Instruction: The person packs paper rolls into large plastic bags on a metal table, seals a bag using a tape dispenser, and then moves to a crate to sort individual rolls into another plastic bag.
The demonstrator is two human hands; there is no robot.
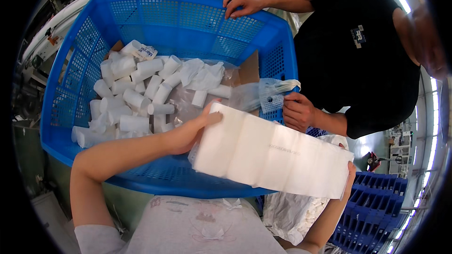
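A long white plastic-wrapped pack [268, 151], ridged like several rolls side by side, is held tilted above the near right edge of a blue basket. My left hand [190, 133] grips its left end, with the thumb on top and the other fingers mostly hidden. At the far right end, my right hand [350, 174] is closed on the pack, its fingertips partly showing. Inside the basket [172, 35] lie loose white rolls [134, 123], heaped to the left. Crumpled white plastic film [202, 74] rests on them.
A person in a black shirt [353, 56] stands at the right; one hand [242, 5] is on the basket's rim, the other [298, 112] beside a clear plastic bag [272, 95]. Blue pallets [376, 207] are stacked at lower right, near a white sack [292, 214].
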